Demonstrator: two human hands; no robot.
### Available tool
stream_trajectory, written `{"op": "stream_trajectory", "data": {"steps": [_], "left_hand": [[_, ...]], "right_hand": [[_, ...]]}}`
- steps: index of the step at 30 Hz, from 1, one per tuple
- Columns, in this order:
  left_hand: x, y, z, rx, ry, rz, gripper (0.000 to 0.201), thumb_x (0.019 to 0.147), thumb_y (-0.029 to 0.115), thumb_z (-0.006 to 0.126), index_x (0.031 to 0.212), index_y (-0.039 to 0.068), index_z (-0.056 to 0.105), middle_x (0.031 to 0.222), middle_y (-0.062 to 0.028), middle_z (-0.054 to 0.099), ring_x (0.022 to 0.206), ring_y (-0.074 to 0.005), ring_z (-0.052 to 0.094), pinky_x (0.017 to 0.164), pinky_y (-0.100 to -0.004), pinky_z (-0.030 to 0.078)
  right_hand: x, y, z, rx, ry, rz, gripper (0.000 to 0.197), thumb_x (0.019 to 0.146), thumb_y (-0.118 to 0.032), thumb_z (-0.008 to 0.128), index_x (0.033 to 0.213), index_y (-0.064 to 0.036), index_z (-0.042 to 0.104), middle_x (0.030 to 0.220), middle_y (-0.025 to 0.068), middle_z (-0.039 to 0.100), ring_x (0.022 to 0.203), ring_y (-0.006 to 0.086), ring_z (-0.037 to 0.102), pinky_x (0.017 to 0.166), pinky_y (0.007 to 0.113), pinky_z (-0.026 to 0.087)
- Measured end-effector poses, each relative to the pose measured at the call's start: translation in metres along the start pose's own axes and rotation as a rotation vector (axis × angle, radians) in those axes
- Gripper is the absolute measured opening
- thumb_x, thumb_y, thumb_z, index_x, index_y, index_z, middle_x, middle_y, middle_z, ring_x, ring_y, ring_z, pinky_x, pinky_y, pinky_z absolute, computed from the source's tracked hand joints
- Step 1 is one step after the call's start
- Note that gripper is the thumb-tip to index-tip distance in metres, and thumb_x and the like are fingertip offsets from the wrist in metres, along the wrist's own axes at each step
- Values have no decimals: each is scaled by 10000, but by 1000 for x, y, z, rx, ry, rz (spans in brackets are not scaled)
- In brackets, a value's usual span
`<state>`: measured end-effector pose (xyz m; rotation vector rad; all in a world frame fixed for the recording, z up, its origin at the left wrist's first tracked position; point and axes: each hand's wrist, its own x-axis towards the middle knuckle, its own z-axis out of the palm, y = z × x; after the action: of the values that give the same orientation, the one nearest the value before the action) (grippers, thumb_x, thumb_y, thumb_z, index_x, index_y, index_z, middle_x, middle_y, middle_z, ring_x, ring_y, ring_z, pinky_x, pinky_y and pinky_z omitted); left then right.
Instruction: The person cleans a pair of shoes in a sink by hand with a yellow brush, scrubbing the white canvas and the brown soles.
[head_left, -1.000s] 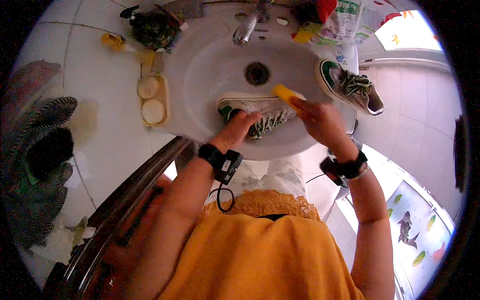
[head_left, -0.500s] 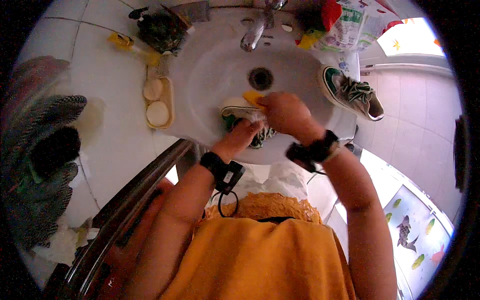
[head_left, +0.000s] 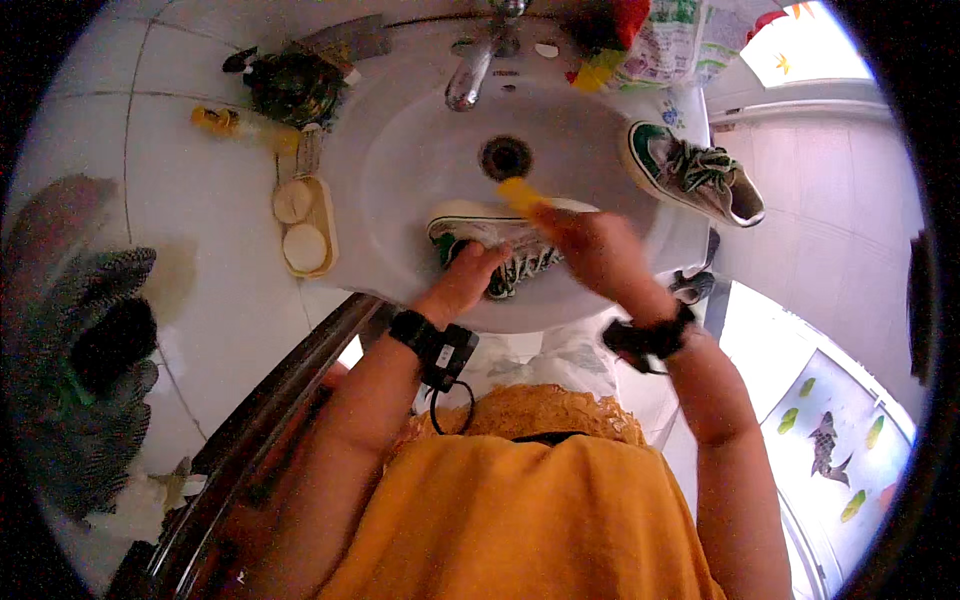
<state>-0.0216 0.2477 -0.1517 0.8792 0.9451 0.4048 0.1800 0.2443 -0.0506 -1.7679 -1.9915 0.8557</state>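
A canvas sneaker [head_left: 480, 228] with a white sole, green heel and laces lies on its side in the front of the white washbasin [head_left: 400, 140]. My left hand [head_left: 466, 280] grips it at the heel end, near the shoe's opening. In my right hand [head_left: 598, 250], slightly smeared by motion, is a yellow scrubbing brush [head_left: 520, 196]; its bristles do not show. The brush's free end reaches past the sole toward the drain [head_left: 505, 158]. My right fingers are over the toe half of the sneaker, hiding part of it.
A matching sneaker [head_left: 690, 170] rests on the basin's right rim. The faucet [head_left: 475, 70] stands at the back. To the left are a soap dish [head_left: 322, 225] with two soap bars, a yellow-capped bottle [head_left: 240, 127] and grey cloth [head_left: 110, 300]. A plastic bag [head_left: 665, 45] sits back right.
My right hand has moved right along the sneaker toward its toe, with the brush, showing more of the shoe's side. My left hand keeps its hold. The whole view has shifted slightly.
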Motion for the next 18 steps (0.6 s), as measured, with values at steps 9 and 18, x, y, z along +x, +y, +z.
{"op": "stream_trajectory", "data": {"steps": [9,18], "left_hand": [[-1,4,-12,-140,17,-239,344,836,338,572,957,17,594,882,-14,591,782,-94,522,742,-243,416],[21,52,20,81,183,-14,274,778,216,655,944,5,602,953,-36,608,844,-136,559,753,-263,431]], "right_hand": [[-57,49,-19,-63,152,182,366,805,-143,558,1168,-186,544,712,164,603,603,345,581,505,430,446],[-28,57,-4,-75,180,80,347,831,-175,534,1177,-192,519,664,160,582,574,353,573,492,431,445]]}}
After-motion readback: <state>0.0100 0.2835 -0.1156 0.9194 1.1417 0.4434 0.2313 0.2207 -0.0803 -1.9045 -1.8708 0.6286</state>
